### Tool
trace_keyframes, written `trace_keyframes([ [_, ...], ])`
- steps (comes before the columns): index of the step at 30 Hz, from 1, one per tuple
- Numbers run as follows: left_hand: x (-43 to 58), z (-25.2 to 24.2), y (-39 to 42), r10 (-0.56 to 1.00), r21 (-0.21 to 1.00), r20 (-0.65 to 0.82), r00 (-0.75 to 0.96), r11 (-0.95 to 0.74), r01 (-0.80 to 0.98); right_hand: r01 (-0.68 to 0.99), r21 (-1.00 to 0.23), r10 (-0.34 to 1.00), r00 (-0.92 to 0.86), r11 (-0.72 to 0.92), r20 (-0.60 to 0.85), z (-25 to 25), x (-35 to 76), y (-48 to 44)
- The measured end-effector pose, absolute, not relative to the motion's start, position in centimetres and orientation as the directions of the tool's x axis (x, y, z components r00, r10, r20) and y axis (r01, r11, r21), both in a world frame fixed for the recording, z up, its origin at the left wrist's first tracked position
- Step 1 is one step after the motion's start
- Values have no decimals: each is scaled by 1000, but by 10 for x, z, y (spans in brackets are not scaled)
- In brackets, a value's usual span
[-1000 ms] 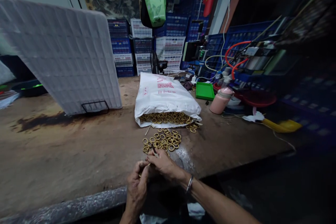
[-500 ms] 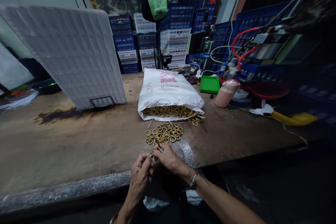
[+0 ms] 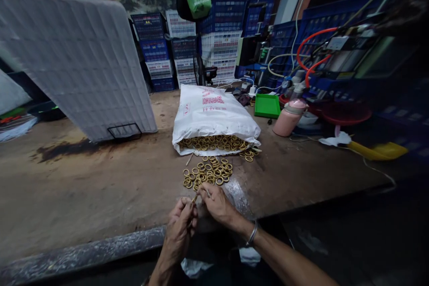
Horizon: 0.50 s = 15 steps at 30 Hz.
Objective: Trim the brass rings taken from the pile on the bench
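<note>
Brass-coloured rings (image 3: 208, 172) lie in a loose pile on the brown table, just beyond my hands. Behind them a white sack (image 3: 214, 114) with red print lies with its open mouth toward me, full of similar rings. My left hand (image 3: 181, 221) pinches a ring (image 3: 194, 198) between thumb and fingers at the table's front edge. My right hand (image 3: 216, 201), with a bracelet on the wrist, is closed close beside it around a small thin tool, mostly hidden by the fingers.
A padded pale panel (image 3: 83, 62) stands at the left. To the right are a green tray (image 3: 267, 106), a pink bottle (image 3: 288, 118) and a yellow scoop (image 3: 378, 150). Stacked crates (image 3: 221, 44) and a small fan (image 3: 203, 71) stand at the back.
The view has shifted slightly. My right hand's fingers have moved a little around the tool, whose dark tip no longer shows. The left hand still holds the ring.
</note>
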<state>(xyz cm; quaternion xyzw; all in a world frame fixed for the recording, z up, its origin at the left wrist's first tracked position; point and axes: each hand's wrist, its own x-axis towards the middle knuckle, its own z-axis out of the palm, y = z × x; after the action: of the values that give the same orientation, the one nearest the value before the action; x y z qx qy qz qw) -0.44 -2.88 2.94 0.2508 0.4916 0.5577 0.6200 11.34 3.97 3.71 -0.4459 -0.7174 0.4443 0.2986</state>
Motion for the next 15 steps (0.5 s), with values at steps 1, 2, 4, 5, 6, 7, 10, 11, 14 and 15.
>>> trace_keyframes([
  [1, -4, 29, -28, 936, 859, -334, -108, 255, -444, 414, -870, 891, -450, 267, 60, 36, 115, 40],
  [2, -4, 28, -27, 936, 861, -333, -111, 254, -440, 443, -836, 870, -487, 324, 79, 35, 116, 39],
  [4, -3, 27, -24, 939, 870, -320, -122, 241, -431, 490, -774, 831, -550, 400, 82, 34, 118, 38],
  [5, -3, 25, -23, 942, 875, -313, -126, 234, -424, 516, -746, 819, -569, 421, 70, 33, 119, 37],
  [6, -3, 24, -22, 944, 881, -306, -128, 229, -414, 540, -717, 813, -579, 440, 61, 33, 119, 37],
  [7, -3, 23, -21, 946, 889, -297, -130, 224, -400, 562, -689, 808, -586, 457, 59, 32, 120, 37],
  [10, -3, 20, -18, 954, 920, -266, -137, 209, -331, 603, -622, 796, -602, 499, 55, 28, 121, 38],
  [11, -3, 19, -18, 956, 930, -257, -141, 205, -304, 607, -609, 790, -611, 511, 53, 27, 121, 39],
  [14, -3, 18, -18, 963, 959, -218, -161, 180, -221, 611, -595, 773, -634, 522, 28, 23, 121, 41],
  [15, -3, 20, -19, 965, 967, -196, -173, 161, -196, 619, -589, 773, -634, 520, 17, 23, 121, 42],
])
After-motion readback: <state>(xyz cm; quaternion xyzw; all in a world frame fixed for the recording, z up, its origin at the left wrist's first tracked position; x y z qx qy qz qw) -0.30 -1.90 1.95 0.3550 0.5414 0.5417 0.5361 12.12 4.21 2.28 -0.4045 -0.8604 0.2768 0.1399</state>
